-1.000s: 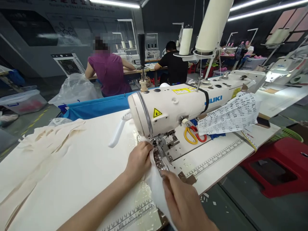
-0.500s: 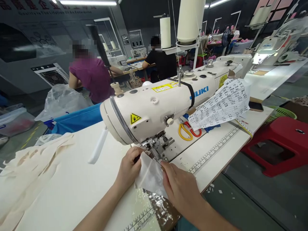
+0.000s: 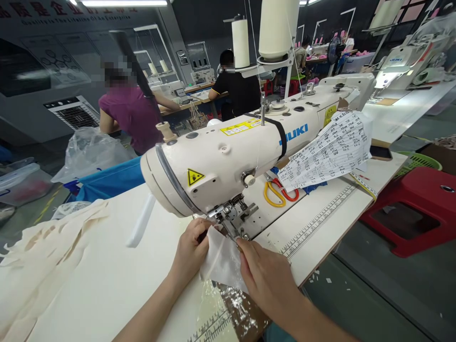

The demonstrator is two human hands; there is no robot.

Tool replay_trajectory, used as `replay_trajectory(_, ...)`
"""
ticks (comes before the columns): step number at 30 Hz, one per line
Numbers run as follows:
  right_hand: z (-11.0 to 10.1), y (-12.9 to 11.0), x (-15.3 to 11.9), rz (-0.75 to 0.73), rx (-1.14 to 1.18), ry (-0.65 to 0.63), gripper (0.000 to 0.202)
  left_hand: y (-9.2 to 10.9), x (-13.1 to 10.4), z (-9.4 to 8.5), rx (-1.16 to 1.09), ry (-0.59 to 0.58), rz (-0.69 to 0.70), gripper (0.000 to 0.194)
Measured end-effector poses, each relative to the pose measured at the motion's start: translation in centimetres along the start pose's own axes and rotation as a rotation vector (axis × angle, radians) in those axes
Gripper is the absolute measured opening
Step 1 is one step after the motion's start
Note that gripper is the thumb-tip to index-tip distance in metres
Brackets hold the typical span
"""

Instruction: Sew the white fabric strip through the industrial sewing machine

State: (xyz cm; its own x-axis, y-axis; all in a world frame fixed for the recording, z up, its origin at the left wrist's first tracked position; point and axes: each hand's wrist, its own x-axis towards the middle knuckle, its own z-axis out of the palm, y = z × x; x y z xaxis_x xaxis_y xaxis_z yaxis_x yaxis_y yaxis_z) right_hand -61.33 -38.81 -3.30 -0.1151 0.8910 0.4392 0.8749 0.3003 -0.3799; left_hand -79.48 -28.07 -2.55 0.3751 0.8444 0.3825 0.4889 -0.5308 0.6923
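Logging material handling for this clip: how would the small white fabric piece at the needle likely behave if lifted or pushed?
The white fabric piece probably goes limp: it already bends between the left hand and right hand. It looks thin, so likely very light. Pushed across the table, it would likely bunch rather than slide whole.

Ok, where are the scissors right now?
In the head view the scissors lie on the sewing machine bed, right of the needle area, under the arm and beside the fanned paper tickets, away from both hands.

garment factory; rows of sewing machines (image 3: 231,161), thread cones (image 3: 278,28), seated workers (image 3: 131,111)
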Motion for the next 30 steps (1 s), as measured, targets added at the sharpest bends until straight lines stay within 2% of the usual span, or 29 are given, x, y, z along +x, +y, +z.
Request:
replay_trajectory(18,-0.10,-0.28,0.46,0.037,-0.032,-0.052,0.031,0.40,0.16,-0.06,0.008,-0.008,-0.008,0.023)
replay_trajectory(30,-0.07,-0.18,0.35,-0.010,-0.025,-0.030,0.033,-0.53,0.21,0.25,0.090,-0.011,0.012,0.023)
